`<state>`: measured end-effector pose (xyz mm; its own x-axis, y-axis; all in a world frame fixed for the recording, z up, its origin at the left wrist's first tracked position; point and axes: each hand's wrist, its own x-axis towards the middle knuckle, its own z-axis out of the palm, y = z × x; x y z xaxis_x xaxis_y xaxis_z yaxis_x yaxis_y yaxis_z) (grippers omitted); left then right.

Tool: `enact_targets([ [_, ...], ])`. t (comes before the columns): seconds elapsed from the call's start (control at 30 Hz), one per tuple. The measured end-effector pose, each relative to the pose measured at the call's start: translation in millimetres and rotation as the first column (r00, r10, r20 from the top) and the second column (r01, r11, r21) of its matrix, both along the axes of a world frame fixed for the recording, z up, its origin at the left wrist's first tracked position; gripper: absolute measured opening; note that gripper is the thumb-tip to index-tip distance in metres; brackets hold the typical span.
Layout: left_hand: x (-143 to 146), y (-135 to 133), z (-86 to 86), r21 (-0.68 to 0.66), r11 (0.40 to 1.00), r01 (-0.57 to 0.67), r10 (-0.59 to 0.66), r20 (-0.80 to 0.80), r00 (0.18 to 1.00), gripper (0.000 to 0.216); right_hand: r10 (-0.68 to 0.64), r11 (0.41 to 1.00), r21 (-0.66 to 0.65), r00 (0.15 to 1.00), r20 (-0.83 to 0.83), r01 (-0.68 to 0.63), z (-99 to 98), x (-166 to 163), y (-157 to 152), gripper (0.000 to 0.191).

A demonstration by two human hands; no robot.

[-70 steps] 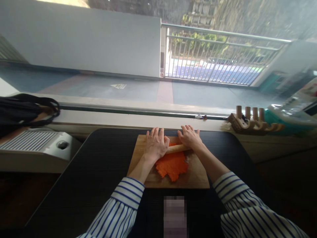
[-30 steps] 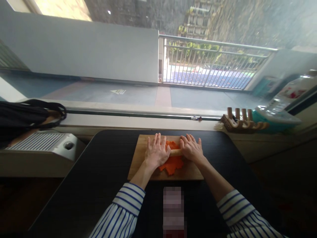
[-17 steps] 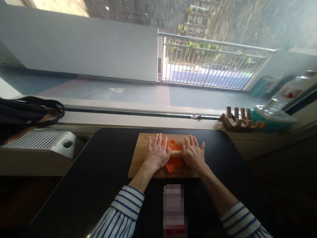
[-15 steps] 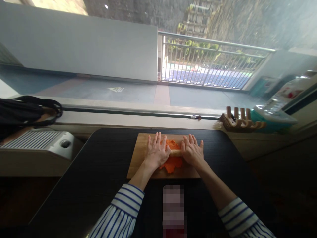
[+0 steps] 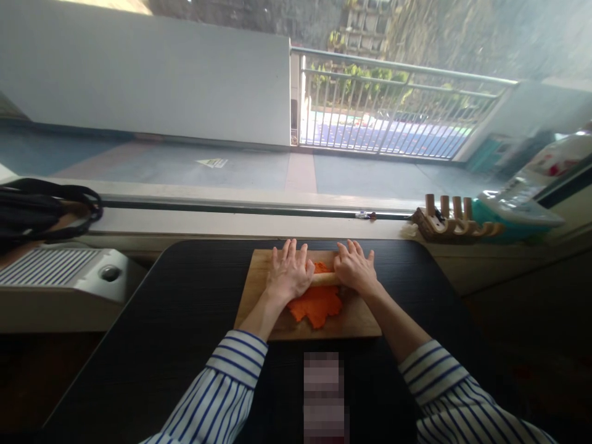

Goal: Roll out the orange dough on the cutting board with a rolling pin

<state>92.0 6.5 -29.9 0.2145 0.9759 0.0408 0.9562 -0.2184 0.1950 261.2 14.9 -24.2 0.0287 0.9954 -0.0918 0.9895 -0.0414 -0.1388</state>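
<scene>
A short wooden rolling pin (image 5: 324, 279) lies crosswise over a flattened, ragged-edged orange sheet of dough or clay (image 5: 318, 306). Under both is a wooden board (image 5: 255, 287). My left hand (image 5: 291, 271) presses its palm on the pin's left end, fingers stretched out and apart toward the window. On the right end, my right hand (image 5: 356, 268) rests the same way, palm down with fingers spread. The hands cover both ends of the pin and part of the sheet's far side. Most of the sheet shows on the near side of the pin.
The board lies on a black table (image 5: 185, 308). Beyond it runs a window sill (image 5: 231, 223), with a basket (image 5: 435, 228) of wooden hook-like pieces and a teal container (image 5: 513, 213) at right. A black bag (image 5: 41, 209) lies at left above a white slatted unit (image 5: 111, 271).
Both hands have pushed the rolling pin slightly away from me, toward the sheet's far edge. More of the orange sheet shows on the near side. The camera view has shifted a little.
</scene>
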Motion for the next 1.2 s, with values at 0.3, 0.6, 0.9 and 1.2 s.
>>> enact_targets([
  [0.3, 2, -29, -1.0, 0.061, 0.997, 0.047, -0.044, -0.039, 0.998, 0.055, 0.022, 0.989, 0.144, 0.997, 0.070, -0.032, -6.6, 0, -41, 0.049],
  [0.6, -3, -58, -9.0, 0.186, 0.977, 0.107, -0.100, -0.049, 0.994, 0.055, 0.031, 0.972, 0.230, 0.999, 0.042, -0.040, -10.5, 1, -75, 0.047],
  [0.9, -21, -79, -8.1, 0.227, 0.952, 0.204, -0.222, 0.060, 0.973, 0.044, 0.107, 0.943, 0.322, 0.993, -0.053, -0.084, -15.6, 27, -99, 0.037],
  [1.2, -42, -84, 10.8, 0.229, 0.952, 0.202, -0.228, 0.094, 0.969, 0.024, 0.210, 0.866, 0.487, 0.966, -0.154, -0.110, -7.5, 13, -90, 0.032],
])
